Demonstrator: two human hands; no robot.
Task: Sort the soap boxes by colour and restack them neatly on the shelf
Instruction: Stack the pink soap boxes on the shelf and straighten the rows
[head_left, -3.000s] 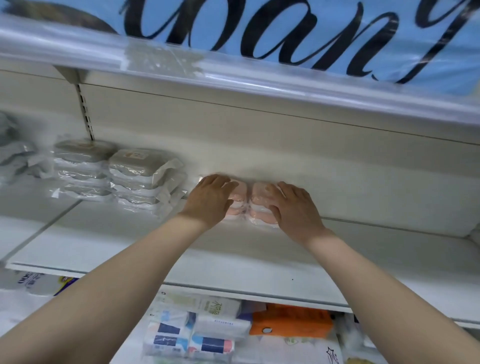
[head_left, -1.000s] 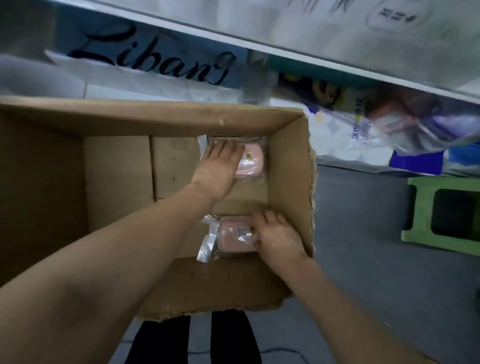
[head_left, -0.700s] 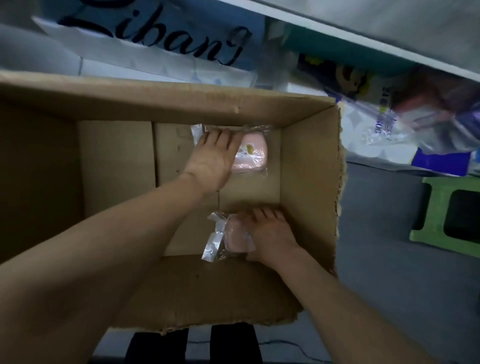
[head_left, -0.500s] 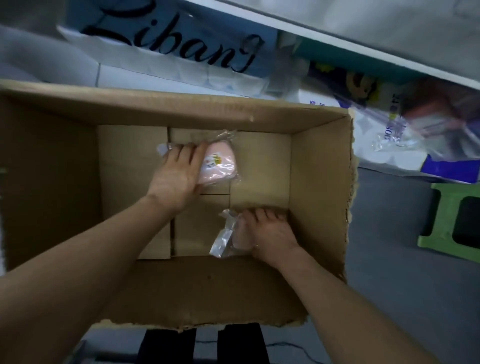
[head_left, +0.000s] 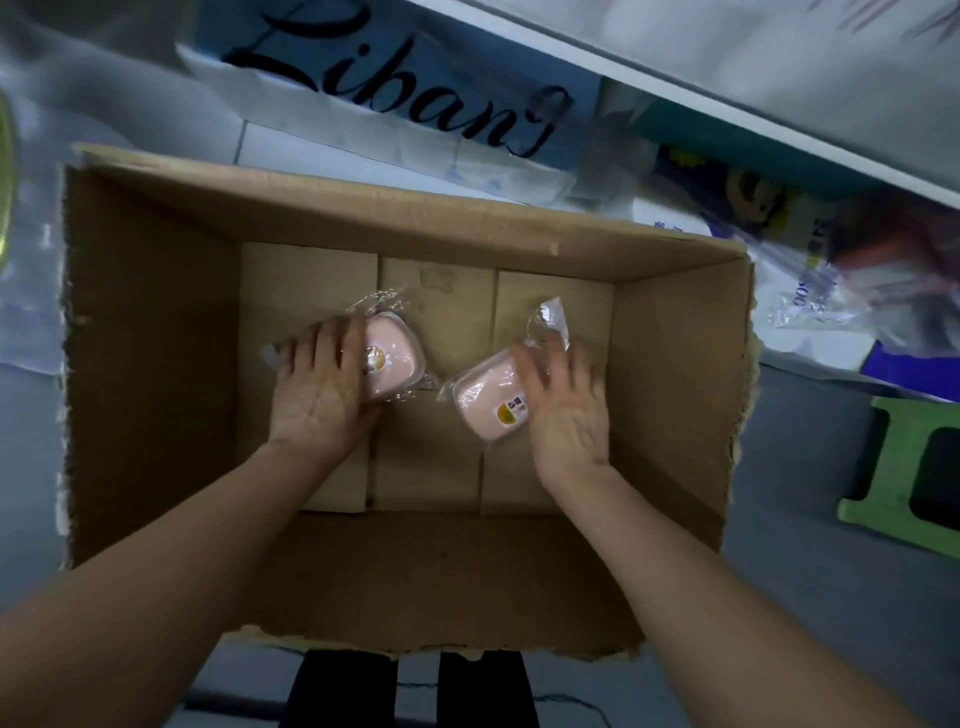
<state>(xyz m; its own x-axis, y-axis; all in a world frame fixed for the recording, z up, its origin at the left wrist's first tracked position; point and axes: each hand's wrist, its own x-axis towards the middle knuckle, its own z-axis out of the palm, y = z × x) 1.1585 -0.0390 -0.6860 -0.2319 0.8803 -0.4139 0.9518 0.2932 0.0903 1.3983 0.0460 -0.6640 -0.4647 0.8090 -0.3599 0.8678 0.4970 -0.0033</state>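
While both pink soap boxes are sitting low inside the cardboard carton, the main risk is coming from their slippery film. The left grip is curling over the left pink soap box, fingers on top and covering its left end, so it is clamping wrapper as much as box. The right grip is pinching the right pink soap box by one end only, with its fingers lying fairly flat across it. Blur is hiding the thumb. Held like that, the right box could be sliding out of the hold on the way up to the shelf edge. Its loose wrapper tail could also be snagging on the carton wall standing close beside that hand. The two boxes are sitting near each other but apart, so a knock between them is looking less likely.

The left box is lying with its long axis running roughly left to right, its free rounded end pointing right toward the other box, sticker facing up. The right box is slanting, its long axis running from near-left to far-right. Its free end is pointing toward the carton's middle, sticker up.
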